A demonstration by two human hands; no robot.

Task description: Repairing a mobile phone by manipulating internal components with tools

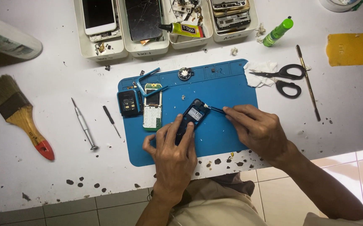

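I am pinning the dark phone shell (191,118) flat on the blue mat (231,129) with my left hand (174,152), its fingers closed around the lower end. My right hand (257,129) is pinching a thin swab (213,109), dabbing its white tip at the upper corner; I judge this a cleaning step, needing light, steady strokes next. The shell's long axis is running diagonally, its top pointing up-right, away from me.

The work mat (223,88) is plain blue; the phone shell (192,117) on it is dark navy with a pale label; the circuit board (152,109) is green and white; the scissors (284,77) are black-handled; the bottle (277,32) is bright green; the brush (16,111) has a red-tipped wooden handle; the table (43,167) is white, speckled black.
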